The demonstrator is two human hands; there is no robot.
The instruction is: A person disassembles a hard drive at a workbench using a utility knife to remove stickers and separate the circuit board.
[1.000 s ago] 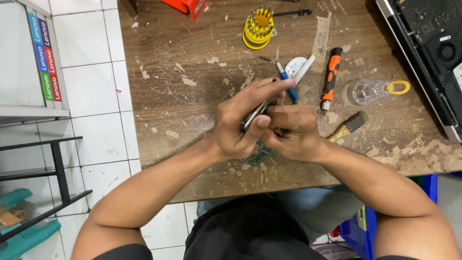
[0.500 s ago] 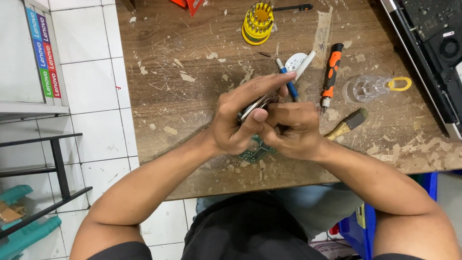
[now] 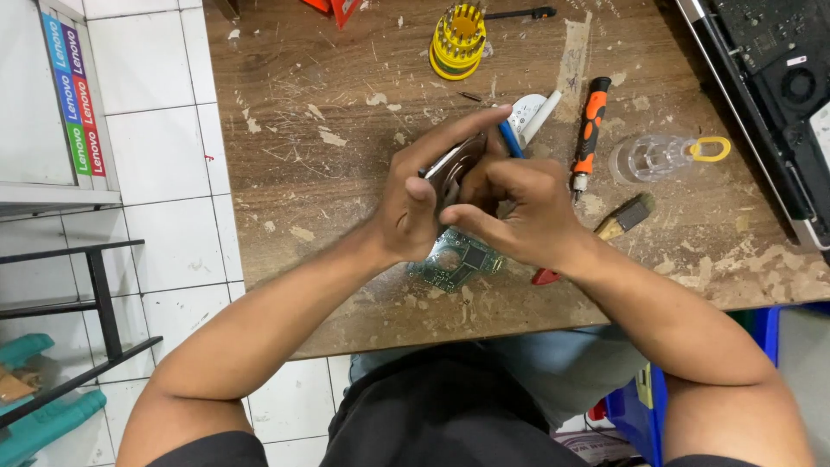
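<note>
White floor tiles and a grey shelf unit [image 3: 52, 104] with coloured stripes fill the 9 o'clock side, and beside them stands a worn wooden surface [image 3: 328, 104], scratched and spotted with pale flakes.

Near the middle of this surface the left hand [image 3: 415, 203] is closed around a flat metal plate [image 3: 456, 164], brown and shiny, held on its edge with the thumb against its face. Just under both hands, at 6 o'clock from them, a green circuit board [image 3: 456, 259] lies flat on the wood. The right hand [image 3: 523, 207] is curled, its fingertips meeting the plate from the other side; I cannot tell if it pinches something small.

At 12 o'clock stands a yellow round bit holder [image 3: 458, 39]. A blue pen-like tool [image 3: 510, 138] and a white plastic piece [image 3: 532, 112] show behind the fingers. Further to 3 o'clock are an orange-and-black screwdriver [image 3: 590, 130], a small brush [image 3: 624, 216], a clear container with a yellow ring [image 3: 666, 156], and an opened dark laptop [image 3: 769, 78].

I judge the step is separating or working a part on the plate; the next move calls for steady, fine finger pressure.
</note>
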